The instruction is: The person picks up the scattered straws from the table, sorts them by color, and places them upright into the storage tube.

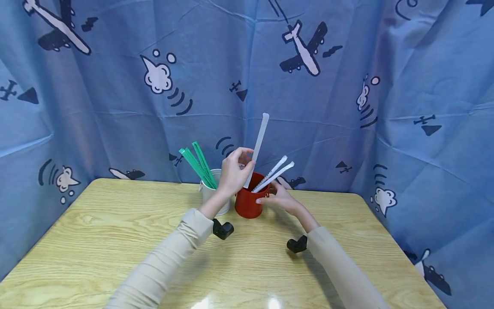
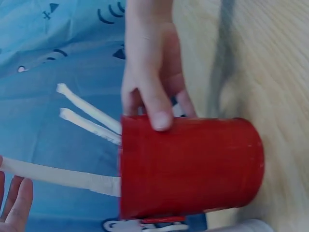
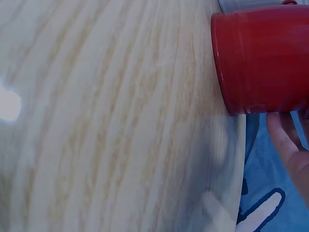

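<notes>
My left hand (image 1: 234, 172) pinches a long white paper-wrapped straw (image 1: 260, 139) between thumb and fingers. The straw stands nearly upright, its lower end at the mouth of a small red bucket (image 1: 248, 207). Two more white wrapped straws (image 1: 275, 175) lean to the right inside that bucket. Holding the bucket's right side is my right hand (image 1: 283, 200), with the thumb in front near the rim; the left wrist view shows this thumb (image 2: 158, 113) on the red wall. A white bucket (image 1: 206, 195) beside it, partly behind my left forearm, holds several green wrapped straws (image 1: 200, 165).
Both buckets stand near the back edge of the wooden table (image 1: 127, 223). A blue curtain (image 1: 200, 86) with airplane prints hangs right behind it and along both sides. Black wrist devices (image 1: 223, 230) sit by the cuffs of both sleeves.
</notes>
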Demonstrator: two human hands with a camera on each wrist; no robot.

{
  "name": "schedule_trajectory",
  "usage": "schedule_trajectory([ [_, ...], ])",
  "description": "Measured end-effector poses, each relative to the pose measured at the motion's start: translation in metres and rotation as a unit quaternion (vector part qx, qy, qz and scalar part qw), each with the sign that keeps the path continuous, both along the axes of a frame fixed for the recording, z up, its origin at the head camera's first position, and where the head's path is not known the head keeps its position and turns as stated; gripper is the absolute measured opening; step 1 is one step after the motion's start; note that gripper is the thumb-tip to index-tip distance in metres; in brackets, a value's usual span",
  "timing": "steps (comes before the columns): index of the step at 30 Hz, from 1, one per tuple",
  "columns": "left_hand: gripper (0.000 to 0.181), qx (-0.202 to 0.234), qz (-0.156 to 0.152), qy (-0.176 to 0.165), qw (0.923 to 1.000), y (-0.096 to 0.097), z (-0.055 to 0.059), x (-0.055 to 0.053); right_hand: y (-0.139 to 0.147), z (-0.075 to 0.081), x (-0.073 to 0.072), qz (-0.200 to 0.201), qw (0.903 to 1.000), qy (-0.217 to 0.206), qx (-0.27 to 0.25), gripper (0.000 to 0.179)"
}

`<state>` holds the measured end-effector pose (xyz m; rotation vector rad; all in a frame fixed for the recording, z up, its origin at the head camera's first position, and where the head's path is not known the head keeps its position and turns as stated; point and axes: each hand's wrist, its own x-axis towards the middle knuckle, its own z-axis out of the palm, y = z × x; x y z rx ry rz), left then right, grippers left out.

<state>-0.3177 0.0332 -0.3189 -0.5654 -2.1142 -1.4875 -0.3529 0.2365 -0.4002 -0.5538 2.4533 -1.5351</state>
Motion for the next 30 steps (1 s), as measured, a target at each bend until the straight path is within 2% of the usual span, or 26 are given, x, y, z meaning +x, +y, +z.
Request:
schedule_trajectory([
  [5,0.024,-0.003,0.013,-0.018,0.9998,0.003,-0.012,-0.006,-0.004,0.014,0.013,-0.003,1.0000,0.005,-0.001,0.067],
  [16,0.023,-0.047,0.023,-0.050,0.9974,0.009,-0.038,-0.018,-0.005,0.010,0.013,-0.012,0.9998,0.000,-0.013,0.070],
  [20,0.023,-0.085,0.029,-0.051,0.9946,0.009,-0.040,-0.020,-0.001,-0.006,0.000,-0.013,0.9996,0.019,-0.017,0.069],
  [23,0.024,-0.107,0.033,-0.059,0.9920,0.009,-0.040,-0.020,0.001,-0.012,-0.005,-0.011,0.9996,0.019,-0.020,0.069],
  [28,0.024,-0.113,0.035,-0.062,0.9910,0.008,-0.041,-0.019,-0.004,0.004,0.009,-0.002,0.9996,0.009,-0.026,0.069],
  [30,0.024,-0.111,0.027,-0.066,0.9913,0.006,-0.041,-0.018,-0.005,0.007,0.011,-0.003,0.9997,0.008,-0.021,0.068],
])
